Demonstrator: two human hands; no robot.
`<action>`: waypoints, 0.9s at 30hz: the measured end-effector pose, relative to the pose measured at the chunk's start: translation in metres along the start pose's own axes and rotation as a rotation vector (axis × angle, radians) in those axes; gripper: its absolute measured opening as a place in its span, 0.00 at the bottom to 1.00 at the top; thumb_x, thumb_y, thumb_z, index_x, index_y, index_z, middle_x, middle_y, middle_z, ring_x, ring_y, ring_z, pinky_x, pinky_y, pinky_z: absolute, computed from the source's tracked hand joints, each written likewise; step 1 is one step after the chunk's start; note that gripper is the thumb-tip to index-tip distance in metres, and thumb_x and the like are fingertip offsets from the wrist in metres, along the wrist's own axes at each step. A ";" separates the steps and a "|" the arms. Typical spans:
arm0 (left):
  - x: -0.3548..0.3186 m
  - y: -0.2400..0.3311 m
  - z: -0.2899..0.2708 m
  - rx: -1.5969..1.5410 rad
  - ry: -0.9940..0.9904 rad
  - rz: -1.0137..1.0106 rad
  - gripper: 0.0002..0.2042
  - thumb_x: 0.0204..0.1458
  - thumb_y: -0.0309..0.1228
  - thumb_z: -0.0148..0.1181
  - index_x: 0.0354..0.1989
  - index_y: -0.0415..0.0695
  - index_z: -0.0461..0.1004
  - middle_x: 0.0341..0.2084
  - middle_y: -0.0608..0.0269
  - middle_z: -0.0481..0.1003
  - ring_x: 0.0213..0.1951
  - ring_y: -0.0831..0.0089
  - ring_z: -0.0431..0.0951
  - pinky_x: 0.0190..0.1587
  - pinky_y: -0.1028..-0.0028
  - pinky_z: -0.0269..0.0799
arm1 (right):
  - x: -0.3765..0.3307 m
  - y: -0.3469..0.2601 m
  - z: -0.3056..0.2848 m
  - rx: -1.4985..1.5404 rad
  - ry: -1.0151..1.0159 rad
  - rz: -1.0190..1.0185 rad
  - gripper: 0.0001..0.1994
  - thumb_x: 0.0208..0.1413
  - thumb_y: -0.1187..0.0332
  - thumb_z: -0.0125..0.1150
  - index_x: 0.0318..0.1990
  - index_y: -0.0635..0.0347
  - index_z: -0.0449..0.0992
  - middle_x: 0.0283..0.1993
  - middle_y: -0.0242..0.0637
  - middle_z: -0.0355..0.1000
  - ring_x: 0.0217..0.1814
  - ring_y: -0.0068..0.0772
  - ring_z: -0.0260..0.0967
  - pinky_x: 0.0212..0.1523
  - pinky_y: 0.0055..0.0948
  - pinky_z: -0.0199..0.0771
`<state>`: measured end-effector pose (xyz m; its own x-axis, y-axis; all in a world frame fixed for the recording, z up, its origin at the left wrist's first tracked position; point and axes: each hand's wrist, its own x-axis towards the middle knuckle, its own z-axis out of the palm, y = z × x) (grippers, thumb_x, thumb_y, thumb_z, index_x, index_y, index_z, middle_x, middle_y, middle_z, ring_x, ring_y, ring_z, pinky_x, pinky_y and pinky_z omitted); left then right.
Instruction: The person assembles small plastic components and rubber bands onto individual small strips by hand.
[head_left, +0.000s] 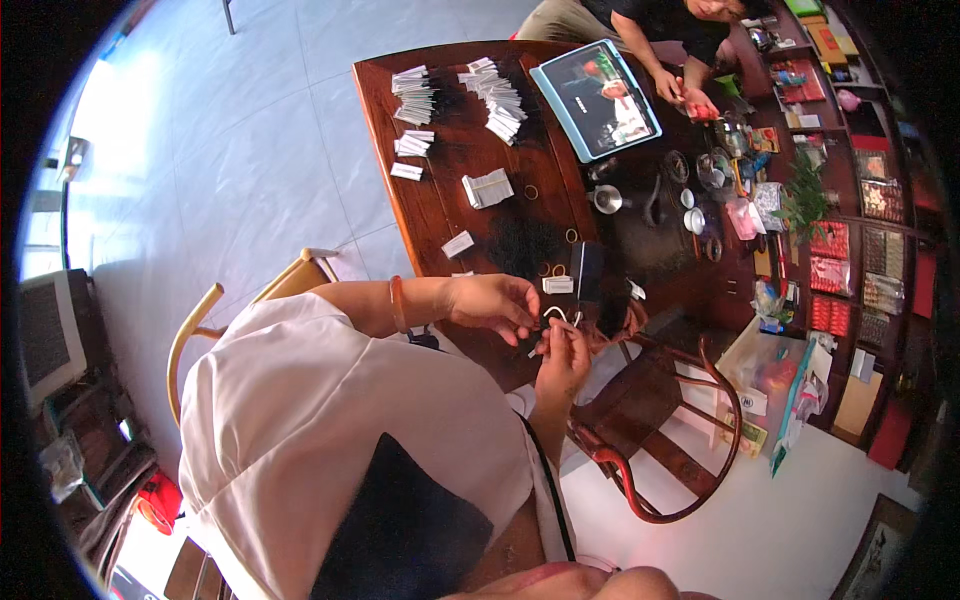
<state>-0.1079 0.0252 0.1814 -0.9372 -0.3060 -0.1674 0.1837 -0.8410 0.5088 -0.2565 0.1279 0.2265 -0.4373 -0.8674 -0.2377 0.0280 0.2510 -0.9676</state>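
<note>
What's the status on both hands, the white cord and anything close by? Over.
Right hand pinching curved white cord; left hand beside it, grip unclear. White card stack and black box just beyond.

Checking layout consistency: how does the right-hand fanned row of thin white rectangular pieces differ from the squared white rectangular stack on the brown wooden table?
Fanned row spreads overlapping pieces; squared stack is one compact block.
Row runs longer than stack.
Row lies farther from the left hand than the stack.
Both: white, on the brown wooden table.
</note>
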 end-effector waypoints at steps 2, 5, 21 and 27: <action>0.002 -0.010 0.003 0.157 0.033 0.055 0.05 0.50 0.21 0.54 0.35 0.40 0.67 0.34 0.62 0.72 0.37 0.75 0.75 0.36 0.76 0.75 | 0.001 0.004 -0.014 0.000 -0.009 -0.050 0.07 0.56 0.72 0.51 0.39 0.64 0.72 0.27 0.31 0.66 0.25 0.19 0.60 0.30 0.18 0.62; -0.007 -0.012 0.022 0.349 0.065 0.112 0.05 0.49 0.22 0.56 0.35 0.39 0.71 0.33 0.62 0.73 0.37 0.75 0.75 0.38 0.77 0.73 | 0.000 0.005 -0.024 0.026 -0.025 -0.123 0.06 0.55 0.73 0.52 0.39 0.65 0.72 0.24 0.30 0.65 0.25 0.19 0.61 0.33 0.21 0.65; -0.073 -0.124 0.058 0.596 0.563 0.515 0.08 0.49 0.19 0.54 0.38 0.36 0.74 0.36 0.59 0.73 0.41 0.73 0.73 0.44 0.75 0.72 | -0.032 0.017 -0.037 -0.294 -0.561 -0.606 0.06 0.46 0.78 0.61 0.33 0.63 0.74 0.33 0.36 0.71 0.35 0.28 0.69 0.36 0.24 0.69; -0.067 -0.126 0.068 0.235 0.787 0.486 0.10 0.53 0.28 0.55 0.37 0.32 0.72 0.34 0.58 0.74 0.35 0.75 0.75 0.39 0.80 0.72 | -0.041 0.014 -0.023 -0.575 -0.834 -1.018 0.08 0.43 0.77 0.62 0.34 0.60 0.74 0.34 0.39 0.70 0.36 0.39 0.69 0.36 0.33 0.70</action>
<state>-0.0888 0.1818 0.1854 -0.2904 -0.8826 -0.3697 0.3561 -0.4583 0.8143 -0.2587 0.1768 0.2250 0.6049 -0.7155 0.3497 -0.4194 -0.6595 -0.6238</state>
